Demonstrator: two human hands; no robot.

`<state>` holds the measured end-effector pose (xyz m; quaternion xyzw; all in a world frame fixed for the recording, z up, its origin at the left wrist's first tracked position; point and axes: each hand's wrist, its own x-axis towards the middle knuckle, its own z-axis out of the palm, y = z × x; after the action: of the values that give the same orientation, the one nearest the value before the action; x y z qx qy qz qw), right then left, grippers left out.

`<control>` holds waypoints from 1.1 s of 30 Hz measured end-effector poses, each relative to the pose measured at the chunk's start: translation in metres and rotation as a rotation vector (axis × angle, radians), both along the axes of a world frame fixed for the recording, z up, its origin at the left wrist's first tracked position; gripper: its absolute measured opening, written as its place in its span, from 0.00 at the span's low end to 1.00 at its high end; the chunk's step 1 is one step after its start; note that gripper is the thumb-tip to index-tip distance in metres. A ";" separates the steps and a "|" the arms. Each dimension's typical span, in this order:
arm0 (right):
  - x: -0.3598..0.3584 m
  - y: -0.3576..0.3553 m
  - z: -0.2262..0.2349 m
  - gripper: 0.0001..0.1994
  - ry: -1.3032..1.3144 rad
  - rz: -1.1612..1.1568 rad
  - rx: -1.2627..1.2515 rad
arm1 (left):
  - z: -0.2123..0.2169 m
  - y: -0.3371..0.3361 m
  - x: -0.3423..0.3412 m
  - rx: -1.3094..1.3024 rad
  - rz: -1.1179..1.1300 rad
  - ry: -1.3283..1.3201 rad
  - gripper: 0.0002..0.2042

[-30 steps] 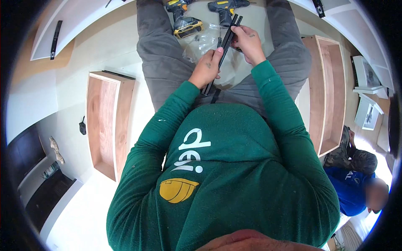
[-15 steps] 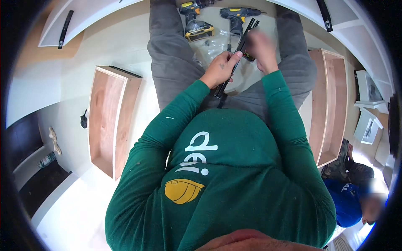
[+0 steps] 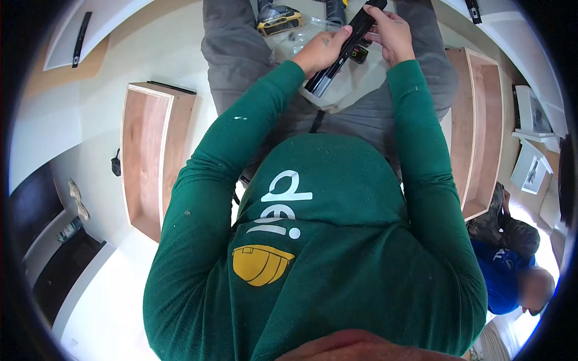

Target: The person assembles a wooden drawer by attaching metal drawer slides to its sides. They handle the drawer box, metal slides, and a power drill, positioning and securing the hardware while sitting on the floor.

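A black drawer slide [image 3: 342,57] is held at a slant between my hands, above the floor between my legs. My left hand [image 3: 326,50] grips its middle, thumb on top. My right hand [image 3: 392,33] is closed round the far end, with the fingers bent over it. Just below the right hand lies a small black object with coloured markings [image 3: 359,55], perhaps a tape measure, partly hidden. Beyond my left hand lies a clear plastic bag [image 3: 298,40].
A yellow-and-black drill battery [image 3: 279,20] and part of a second drill [image 3: 336,11] are at the far edge. Wooden drawer boxes stand left [image 3: 144,156] and right [image 3: 478,132]. White cabinet panels carry black slides [image 3: 82,40]. Another person [image 3: 503,268] sits at lower right.
Both hands and the slide have moved farther away, and the slide has turned to show a broader face. The view has tilted, so the drills have partly left the top.
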<state>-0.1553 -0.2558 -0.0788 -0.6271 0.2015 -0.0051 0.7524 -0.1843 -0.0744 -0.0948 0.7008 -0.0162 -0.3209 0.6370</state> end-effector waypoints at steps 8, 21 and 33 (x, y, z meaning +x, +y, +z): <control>0.017 0.000 -0.024 0.19 0.090 0.043 -0.196 | -0.006 -0.004 -0.001 -0.148 0.146 0.103 0.23; 0.011 -0.011 -0.027 0.15 0.042 -0.278 0.154 | -0.007 0.016 0.004 -0.516 0.211 0.211 0.28; -0.006 -0.050 0.015 0.30 -0.410 0.065 0.835 | 0.036 0.025 0.001 -0.634 -0.001 0.198 0.43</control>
<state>-0.1613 -0.3054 -0.0642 -0.2624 0.0137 -0.0238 0.9646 -0.1837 -0.0498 -0.0586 0.4330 -0.0534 -0.3667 0.8217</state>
